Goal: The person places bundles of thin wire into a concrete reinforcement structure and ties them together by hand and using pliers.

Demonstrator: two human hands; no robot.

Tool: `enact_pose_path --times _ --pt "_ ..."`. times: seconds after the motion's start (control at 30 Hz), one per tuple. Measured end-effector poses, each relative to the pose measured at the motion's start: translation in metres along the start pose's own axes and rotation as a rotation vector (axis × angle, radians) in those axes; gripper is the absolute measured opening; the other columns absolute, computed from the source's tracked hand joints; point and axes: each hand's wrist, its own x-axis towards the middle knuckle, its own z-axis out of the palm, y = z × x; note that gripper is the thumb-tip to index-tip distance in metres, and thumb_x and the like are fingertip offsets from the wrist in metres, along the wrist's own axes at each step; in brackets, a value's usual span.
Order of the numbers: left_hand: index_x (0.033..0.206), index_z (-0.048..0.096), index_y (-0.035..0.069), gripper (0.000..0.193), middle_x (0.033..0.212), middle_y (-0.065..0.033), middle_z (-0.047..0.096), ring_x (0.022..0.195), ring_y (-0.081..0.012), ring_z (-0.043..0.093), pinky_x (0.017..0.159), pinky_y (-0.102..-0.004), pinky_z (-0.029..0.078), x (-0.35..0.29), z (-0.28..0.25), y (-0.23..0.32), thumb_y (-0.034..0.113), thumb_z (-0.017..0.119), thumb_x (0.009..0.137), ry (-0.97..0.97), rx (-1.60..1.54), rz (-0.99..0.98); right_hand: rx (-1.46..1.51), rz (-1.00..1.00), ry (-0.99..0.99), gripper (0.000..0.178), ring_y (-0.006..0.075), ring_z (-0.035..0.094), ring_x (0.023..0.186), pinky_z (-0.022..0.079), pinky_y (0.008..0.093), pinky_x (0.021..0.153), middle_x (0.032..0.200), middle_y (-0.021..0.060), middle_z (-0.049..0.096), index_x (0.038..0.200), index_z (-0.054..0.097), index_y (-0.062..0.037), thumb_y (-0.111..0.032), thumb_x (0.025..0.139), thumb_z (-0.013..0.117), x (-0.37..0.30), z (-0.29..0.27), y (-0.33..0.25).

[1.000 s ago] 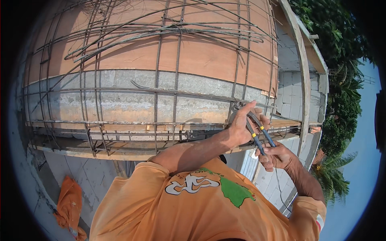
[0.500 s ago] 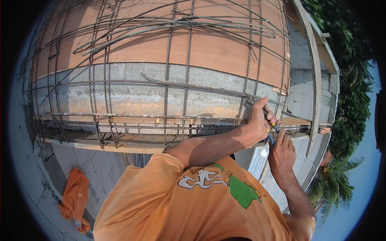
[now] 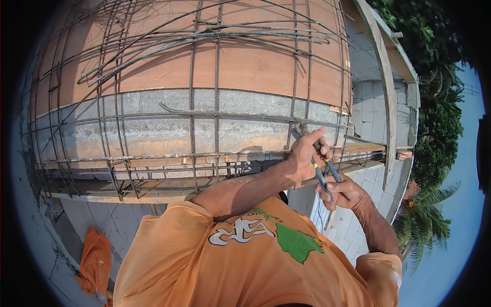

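Long-handled pliers with blue-grey grips and yellow bands slant up toward a crossing of steel bars. My left hand is curled round the upper part of the pliers, close below the crossing, and partly hides them. Lower down, my right hand holds the grips, which stand apart, with its fingers on the nearer one. The pliers' head is at a dark knot of tie wire on the rebar cage; whether the jaws bite the wire I cannot tell.
Loose bent bars lie across the cage over a plywood panel. Below the panel runs a rough concrete beam. A timber brace leans at the right by a block wall. An orange cloth hangs at the lower left.
The pliers' grips have spread apart, with my right hand shifted onto the nearer one. Both hands appear lower left as the whole view has shifted.
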Motion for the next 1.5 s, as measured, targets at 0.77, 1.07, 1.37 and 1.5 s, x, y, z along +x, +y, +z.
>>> enact_pose_path --times 0.77,1.07,1.37,1.5 --pt "0.084 0.051 0.011 0.038 0.064 -0.0052 0.05 0.061 -0.0218 0.053 0.075 -0.0446 0.048 -0.014 0.009 -0.003 0.047 0.061 0.091 0.158 -0.01 -0.013 0.264 0.049 -0.111 0.035 0.0193 0.054 0.057 0.041 0.0337 0.046 0.073 0.0063 0.053 0.104 0.064 -0.0002 -0.034 0.094 0.063 0.01 -0.027 0.038" --pt "0.068 0.041 0.016 0.036 0.052 0.001 0.036 0.052 -0.0191 0.04 0.07 -0.0436 0.044 -0.003 0.031 -0.008 0.038 0.054 0.094 0.357 -0.02 0.104 -1.872 -0.318 0.941 0.083 0.0382 0.059 0.1 0.054 0.0444 0.075 0.11 0.0268 0.049 0.137 0.029 0.014 -0.022 0.077 0.075 -0.009 0.065 0.029" --pt "0.077 0.052 0.011 0.045 0.064 -0.0056 0.051 0.067 -0.0253 0.057 0.081 -0.0443 0.049 -0.021 0.018 -0.008 0.053 0.059 0.089 0.401 0.12 0.105 -0.397 0.024 0.282 0.027 0.014 0.052 0.061 0.039 0.0305 0.049 0.076 0.0078 0.055 0.102 0.06 0.0052 -0.021 0.098 0.057 -0.01 0.025 -0.014" --pt "0.087 0.053 0.007 0.039 0.066 -0.006 0.051 0.078 -0.0283 0.06 0.084 -0.0446 0.049 -0.024 0.024 -0.008 0.044 0.063 0.09 0.273 0.061 -0.001 0.319 0.111 -0.121 0.039 0.0165 0.053 0.057 0.042 0.0306 0.047 0.079 0.009 0.06 0.107 0.061 0.0035 -0.034 0.097 0.059 0.006 -0.007 0.026"
